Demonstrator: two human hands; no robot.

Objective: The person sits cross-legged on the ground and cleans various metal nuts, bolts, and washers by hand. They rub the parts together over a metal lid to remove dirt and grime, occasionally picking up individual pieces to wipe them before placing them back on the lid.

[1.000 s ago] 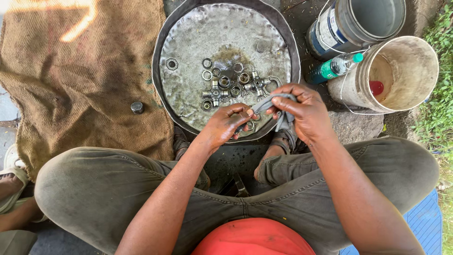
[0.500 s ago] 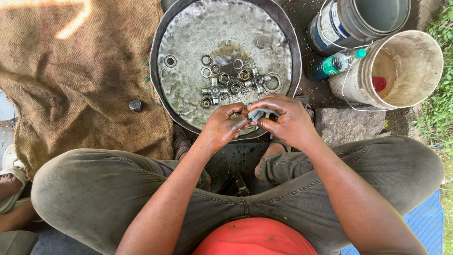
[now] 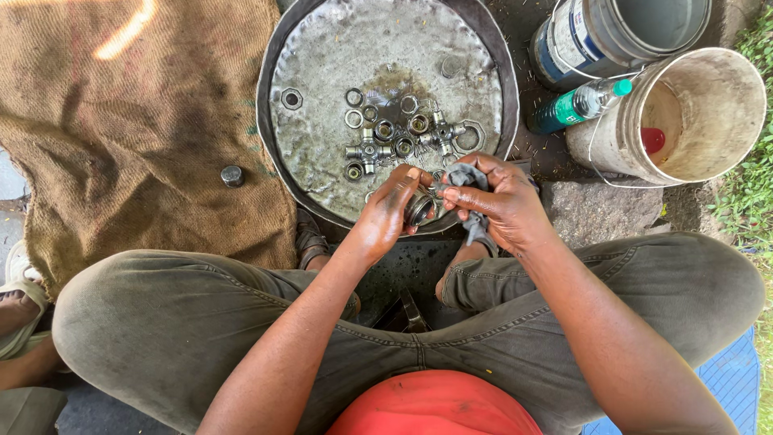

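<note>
The left hand is closed around a small round metal bearing ring, pinching it by its outer rim just above the near edge of the wide, dented grey metal pan. The right hand grips a crumpled grey rag and presses it against the ring. The ring looks hard, dense for its size and probably oily, so it would likely slip if held by its smooth faces; the rim seems the surest hold. The rag is soft and limp. In the pan lie scattered steel rings, nuts and small fittings on a stained, hammered surface. Coarse brown burlap sacking lies to the left, and a dirty white plastic bucket sits to the right.
</note>
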